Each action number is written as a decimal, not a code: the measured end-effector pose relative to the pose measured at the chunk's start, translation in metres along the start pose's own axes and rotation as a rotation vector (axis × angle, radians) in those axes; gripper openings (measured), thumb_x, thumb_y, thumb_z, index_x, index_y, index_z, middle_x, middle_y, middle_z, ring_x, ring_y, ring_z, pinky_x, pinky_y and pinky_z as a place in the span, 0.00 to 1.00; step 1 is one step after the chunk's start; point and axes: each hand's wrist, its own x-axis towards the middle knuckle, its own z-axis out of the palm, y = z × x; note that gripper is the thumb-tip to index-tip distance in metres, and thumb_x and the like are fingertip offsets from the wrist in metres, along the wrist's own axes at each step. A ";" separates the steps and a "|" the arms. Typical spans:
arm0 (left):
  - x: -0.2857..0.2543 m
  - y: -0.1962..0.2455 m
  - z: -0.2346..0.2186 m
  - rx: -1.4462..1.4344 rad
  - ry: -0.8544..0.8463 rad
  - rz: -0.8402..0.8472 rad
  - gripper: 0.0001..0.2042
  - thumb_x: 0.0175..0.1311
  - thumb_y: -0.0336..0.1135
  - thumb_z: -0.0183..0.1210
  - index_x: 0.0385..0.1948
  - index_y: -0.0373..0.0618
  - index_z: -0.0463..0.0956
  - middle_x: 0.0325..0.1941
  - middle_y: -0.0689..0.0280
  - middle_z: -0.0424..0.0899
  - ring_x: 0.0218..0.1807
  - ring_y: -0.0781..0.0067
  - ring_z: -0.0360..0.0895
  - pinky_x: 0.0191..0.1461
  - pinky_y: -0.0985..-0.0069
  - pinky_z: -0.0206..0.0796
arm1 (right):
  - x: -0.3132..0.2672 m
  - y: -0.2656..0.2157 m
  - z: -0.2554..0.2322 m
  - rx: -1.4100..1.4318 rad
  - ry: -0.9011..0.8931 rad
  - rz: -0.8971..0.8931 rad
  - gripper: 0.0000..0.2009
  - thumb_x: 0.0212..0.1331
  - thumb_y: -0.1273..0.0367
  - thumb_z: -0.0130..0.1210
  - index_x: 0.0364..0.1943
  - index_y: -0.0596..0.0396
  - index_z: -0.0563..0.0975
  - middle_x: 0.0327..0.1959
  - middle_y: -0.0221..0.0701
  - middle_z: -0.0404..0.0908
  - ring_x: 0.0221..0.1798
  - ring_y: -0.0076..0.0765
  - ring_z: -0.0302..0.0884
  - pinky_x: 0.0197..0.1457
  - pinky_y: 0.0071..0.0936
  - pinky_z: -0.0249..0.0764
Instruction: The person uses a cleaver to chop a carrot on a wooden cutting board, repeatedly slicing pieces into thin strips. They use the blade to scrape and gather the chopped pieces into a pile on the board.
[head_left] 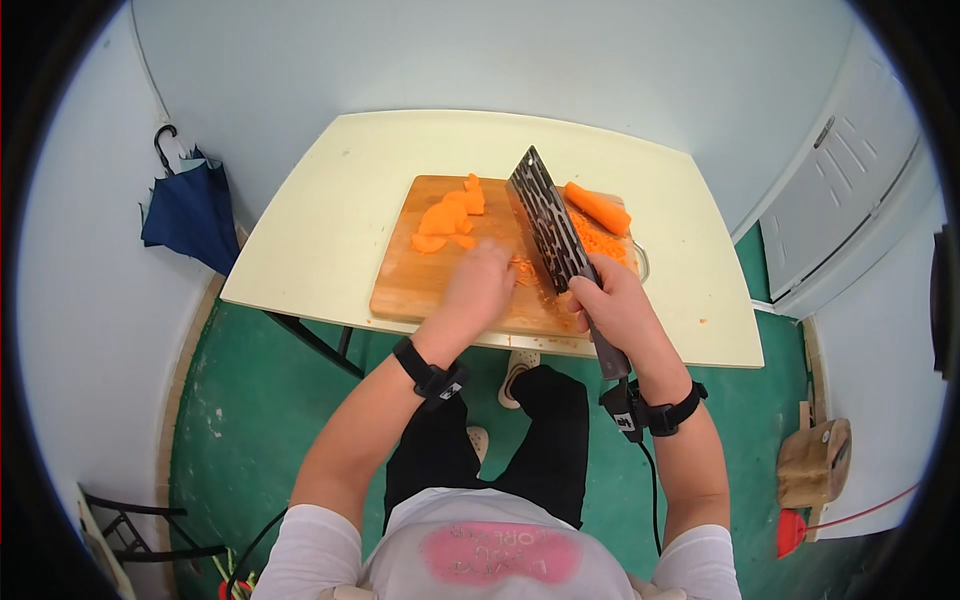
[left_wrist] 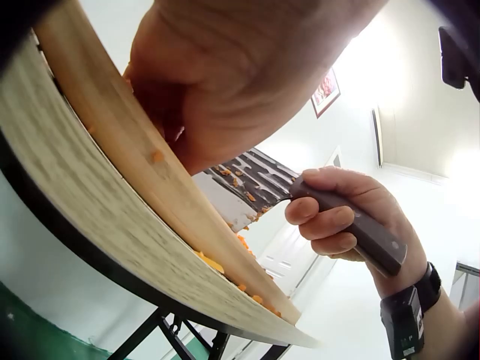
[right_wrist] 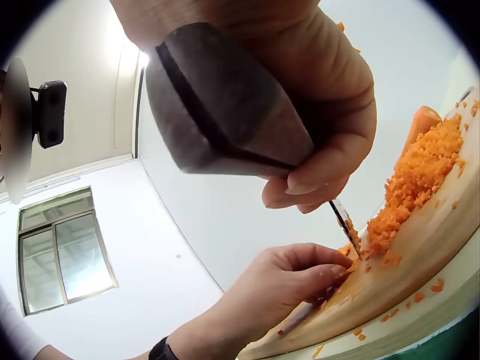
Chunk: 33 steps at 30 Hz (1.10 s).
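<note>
My right hand [head_left: 622, 305] grips the dark handle of a black cleaver [head_left: 548, 220], its blade on edge over the cutting board [head_left: 405, 285]. Left of the blade, my left hand [head_left: 480, 282] is low on the board, fingers curled and fingertips at some cut carrot strips [head_left: 523, 268]. The right wrist view shows its thumb and fingers pinching at orange bits close to the blade's edge. Carrot slices [head_left: 447, 218] lie in a loose pile at the board's left. On the right are a heap of minced carrot [right_wrist: 420, 176] and a larger carrot piece [head_left: 600, 208]. Orange bits cling to the blade.
The board rests on a pale table [head_left: 290, 250], near its front edge, where small carrot crumbs lie. A metal ring handle [head_left: 643, 262] shows at the board's right side. A blue umbrella [head_left: 188, 212] leans at the left wall. A door [head_left: 840, 170] stands at the right.
</note>
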 end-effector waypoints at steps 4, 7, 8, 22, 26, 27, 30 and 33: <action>0.014 -0.002 -0.008 0.051 -0.040 -0.030 0.10 0.57 0.25 0.54 0.41 0.38 0.77 0.43 0.51 0.77 0.46 0.47 0.76 0.48 0.59 0.70 | -0.003 -0.002 -0.004 0.018 0.023 -0.002 0.09 0.59 0.70 0.49 0.37 0.63 0.73 0.21 0.30 0.75 0.18 0.24 0.73 0.23 0.25 0.69; 0.019 0.000 -0.009 0.221 -0.229 0.009 0.10 0.57 0.24 0.52 0.41 0.38 0.77 0.44 0.50 0.76 0.47 0.47 0.75 0.49 0.59 0.70 | -0.001 0.003 -0.004 0.007 0.030 -0.034 0.09 0.59 0.70 0.49 0.37 0.63 0.73 0.22 0.30 0.75 0.18 0.24 0.73 0.23 0.25 0.70; 0.018 0.003 -0.010 0.169 -0.213 0.015 0.09 0.57 0.25 0.53 0.39 0.38 0.77 0.43 0.50 0.76 0.47 0.47 0.76 0.50 0.59 0.69 | -0.002 0.004 -0.005 0.011 0.035 -0.032 0.09 0.59 0.70 0.49 0.37 0.63 0.73 0.22 0.30 0.75 0.18 0.24 0.73 0.23 0.25 0.70; -0.001 0.007 0.004 0.036 -0.010 0.090 0.05 0.54 0.30 0.61 0.30 0.40 0.78 0.32 0.55 0.77 0.39 0.50 0.77 0.43 0.59 0.70 | 0.013 -0.003 0.013 -0.158 0.005 -0.097 0.09 0.58 0.70 0.46 0.34 0.64 0.73 0.21 0.44 0.77 0.21 0.42 0.79 0.30 0.37 0.75; -0.002 0.009 0.000 0.058 -0.036 0.081 0.04 0.54 0.29 0.61 0.30 0.41 0.78 0.32 0.55 0.77 0.37 0.49 0.77 0.41 0.59 0.70 | 0.028 -0.004 0.023 -0.225 -0.043 -0.055 0.10 0.58 0.70 0.46 0.34 0.64 0.73 0.22 0.45 0.78 0.21 0.44 0.79 0.30 0.38 0.75; -0.003 0.009 -0.003 0.069 -0.052 0.082 0.04 0.54 0.29 0.61 0.30 0.42 0.78 0.32 0.56 0.77 0.37 0.49 0.77 0.41 0.59 0.70 | 0.033 0.000 0.027 -0.222 -0.006 -0.059 0.10 0.58 0.70 0.47 0.34 0.65 0.74 0.22 0.45 0.78 0.21 0.44 0.79 0.31 0.38 0.76; -0.005 0.005 -0.005 0.045 -0.048 0.128 0.04 0.55 0.28 0.60 0.30 0.41 0.78 0.32 0.55 0.78 0.38 0.49 0.77 0.41 0.59 0.70 | 0.040 0.010 0.029 -0.221 0.059 -0.134 0.10 0.58 0.69 0.47 0.35 0.65 0.74 0.23 0.46 0.78 0.21 0.44 0.80 0.31 0.39 0.76; -0.004 0.005 -0.003 -0.007 -0.024 0.083 0.04 0.55 0.28 0.60 0.31 0.41 0.77 0.32 0.55 0.78 0.38 0.48 0.77 0.41 0.59 0.71 | 0.031 0.006 0.026 -0.189 0.070 -0.138 0.10 0.59 0.69 0.47 0.35 0.64 0.74 0.24 0.47 0.79 0.22 0.45 0.80 0.33 0.39 0.76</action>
